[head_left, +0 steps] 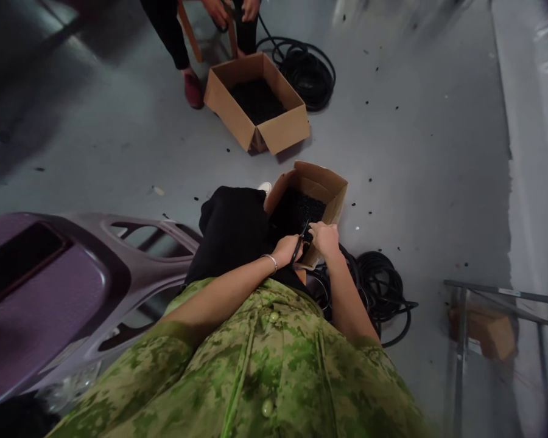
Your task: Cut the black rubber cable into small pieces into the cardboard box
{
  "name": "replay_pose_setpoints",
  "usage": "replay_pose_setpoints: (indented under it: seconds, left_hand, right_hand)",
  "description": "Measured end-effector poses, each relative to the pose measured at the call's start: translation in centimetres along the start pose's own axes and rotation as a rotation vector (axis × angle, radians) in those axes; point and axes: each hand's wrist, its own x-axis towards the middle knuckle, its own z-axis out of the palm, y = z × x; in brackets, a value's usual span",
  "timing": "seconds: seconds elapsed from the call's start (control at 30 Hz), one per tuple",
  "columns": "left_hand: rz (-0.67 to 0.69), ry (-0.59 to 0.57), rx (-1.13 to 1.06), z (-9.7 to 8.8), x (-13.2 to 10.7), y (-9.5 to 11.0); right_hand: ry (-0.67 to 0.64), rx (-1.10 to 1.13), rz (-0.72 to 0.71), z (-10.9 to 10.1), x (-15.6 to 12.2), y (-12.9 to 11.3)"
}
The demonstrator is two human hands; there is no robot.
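Observation:
My left hand (286, 249), with a bracelet on its wrist, is closed around the handles of dark scissors (298, 245). Just to its right my right hand (325, 238) is closed, pinching a piece of black tube at the scissor blades. Both hands hover over the near edge of a small open cardboard box (331, 188) holding many small black pieces. A coil of black tube (379, 289) lies on the floor by my right arm. My black-trousered knee (231, 231) is left of the box.
A larger open cardboard box (278, 131) with black pieces stands further off, beside another black coil (308, 70). Another person's legs and hands are at the top. A purple plastic chair (50, 292) is on my left, a metal frame (484, 328) at right. Black bits dot the grey floor.

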Motion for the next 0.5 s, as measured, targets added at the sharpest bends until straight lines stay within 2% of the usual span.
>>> replay_pose_setpoints:
  seconds: [0.17,0.37,0.43,0.5]
  left_hand:
    - [0.014,-0.024,0.104,-0.7,-0.2,0.1]
    - [0.122,-0.08,0.297,-2.7,-0.1,0.7]
    - [0.143,-0.099,0.388,-3.5,-0.1,0.9]
    - [0.172,-0.133,0.434,-4.3,-0.1,0.7]
  right_hand:
    - [0.002,0.138,0.036,-0.3,0.1,-0.1]
    - [0.149,0.302,0.121,-0.4,-0.5,-1.0]
    - [0.175,0.308,0.096,-0.8,-0.9,-1.0]
    - [0.134,0.294,0.017,-1.2,-1.1,-0.9]
